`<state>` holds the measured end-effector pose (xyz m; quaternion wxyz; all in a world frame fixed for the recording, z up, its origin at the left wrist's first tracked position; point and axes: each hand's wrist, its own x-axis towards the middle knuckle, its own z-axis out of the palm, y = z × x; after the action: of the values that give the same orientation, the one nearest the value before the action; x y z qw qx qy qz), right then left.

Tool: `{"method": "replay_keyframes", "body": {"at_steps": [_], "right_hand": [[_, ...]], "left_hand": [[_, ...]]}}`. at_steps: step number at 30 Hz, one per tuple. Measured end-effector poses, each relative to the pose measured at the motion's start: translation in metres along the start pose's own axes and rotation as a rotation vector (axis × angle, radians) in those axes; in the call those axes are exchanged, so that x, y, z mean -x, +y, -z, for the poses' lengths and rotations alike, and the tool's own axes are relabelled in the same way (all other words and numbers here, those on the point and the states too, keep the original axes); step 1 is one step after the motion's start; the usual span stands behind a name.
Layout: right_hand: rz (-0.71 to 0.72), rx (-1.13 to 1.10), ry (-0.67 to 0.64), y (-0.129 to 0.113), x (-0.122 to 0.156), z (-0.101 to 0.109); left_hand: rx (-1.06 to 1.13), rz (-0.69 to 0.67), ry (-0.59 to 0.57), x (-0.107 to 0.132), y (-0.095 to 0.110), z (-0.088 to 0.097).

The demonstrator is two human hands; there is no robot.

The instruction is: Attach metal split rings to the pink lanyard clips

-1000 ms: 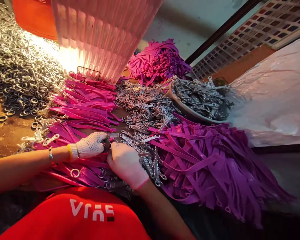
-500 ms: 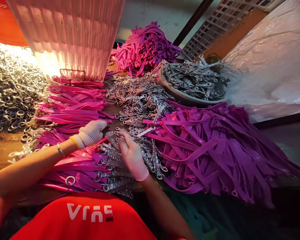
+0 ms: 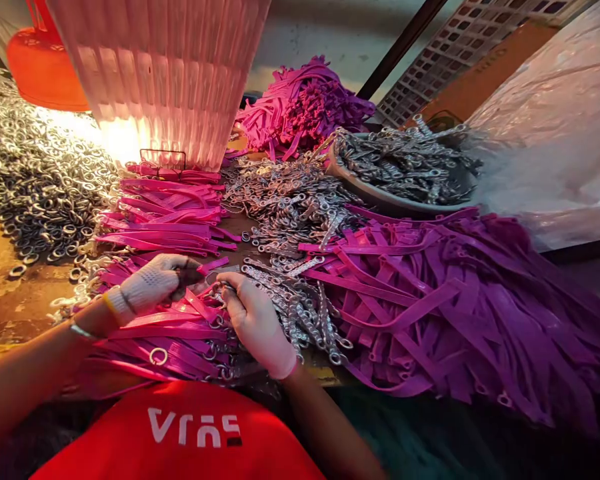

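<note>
My left hand (image 3: 155, 287), in a white dotted knit glove, is closed on a pink strap (image 3: 214, 265) whose end sticks out past the fingertips to the right. My right hand (image 3: 257, 320), in a thin pale glove, pinches a small metal piece at the fingertips; its exact shape is hard to make out. The two hands are close together over a layer of pink straps (image 3: 170, 327) with metal ends. A loose metal ring (image 3: 158, 357) rests on these straps. Metal link pieces (image 3: 305, 313) lie just right of my right hand.
A heap of metal rings (image 3: 45, 180) lies at left under an orange lamp (image 3: 45, 70). A translucent corrugated sheet (image 3: 165, 73) stands behind the straps. At right are a large spread of purple straps (image 3: 430, 293) and a basin (image 3: 360, 190) of metal pieces. Another strap pile (image 3: 305, 107) sits behind.
My left hand has moved left and slightly down, with the strap end now showing beyond its fingers. My right hand has come left from the metal pieces with a small one pinched. The view has shifted slightly.
</note>
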<state>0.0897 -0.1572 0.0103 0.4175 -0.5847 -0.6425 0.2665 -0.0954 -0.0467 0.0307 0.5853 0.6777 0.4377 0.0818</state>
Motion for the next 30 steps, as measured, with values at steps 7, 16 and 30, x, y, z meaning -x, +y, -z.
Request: {"method": "replay_keyframes", "body": {"at_steps": [7, 16, 30], "right_hand": [[0.113, 0.315, -0.107, -0.028, 0.0, -0.026], [0.114, 0.662, -0.131, -0.028, 0.008, -0.034], [-0.002, 0.858, -0.472, -0.036, -0.001, -0.026]], "left_hand": [[0.501, 0.113, 0.129, 0.054, -0.018, -0.02], [-0.02, -0.16, 0.159, 0.058, -0.025, -0.031], [0.081, -0.166, 0.143, 0.061, -0.037, -0.038]]}}
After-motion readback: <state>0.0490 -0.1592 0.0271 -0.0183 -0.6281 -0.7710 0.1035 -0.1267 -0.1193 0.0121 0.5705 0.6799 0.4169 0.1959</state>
